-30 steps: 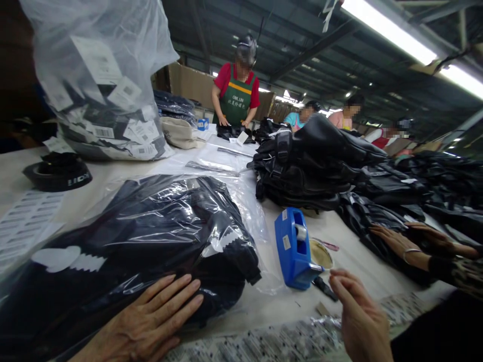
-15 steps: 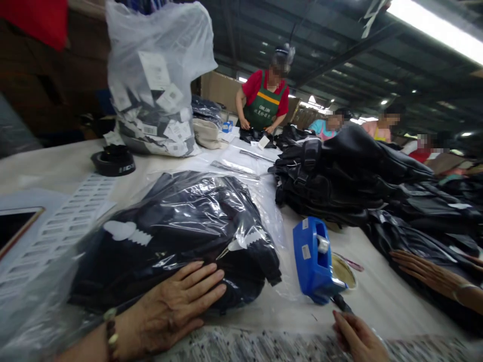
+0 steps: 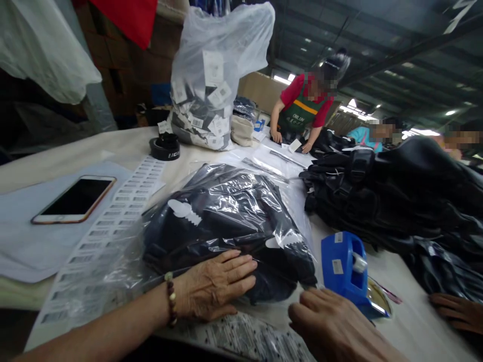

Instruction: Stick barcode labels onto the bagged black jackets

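A black item, folded, lies inside a clear plastic bag (image 3: 226, 211) on the table, with two white screw-shaped pieces showing through the film. My left hand (image 3: 213, 286) rests flat on the near side of the bag, fingers stretched out and pressing the film. By the bag's near right corner is my right hand (image 3: 335, 322), its fingers curled inward and slightly blurred. Whatever those fingers hold, if anything, is hidden. Just beyond it stands a blue tape dispenser (image 3: 341, 269).
Left lie a phone (image 3: 77, 198) and a sheet of barcode labels (image 3: 101, 229). Behind stand a black roll (image 3: 165, 148) and a translucent sack of tags (image 3: 204, 110). Black bags (image 3: 403, 191) are piled right. A co-worker (image 3: 304, 108) works across the table; another person's hand (image 3: 456, 309) is at right.
The view has swung left, bringing the whole phone into sight. My right hand has moved left from beside the dispenser to the bag's corner. My left hand stays flat on the bag.
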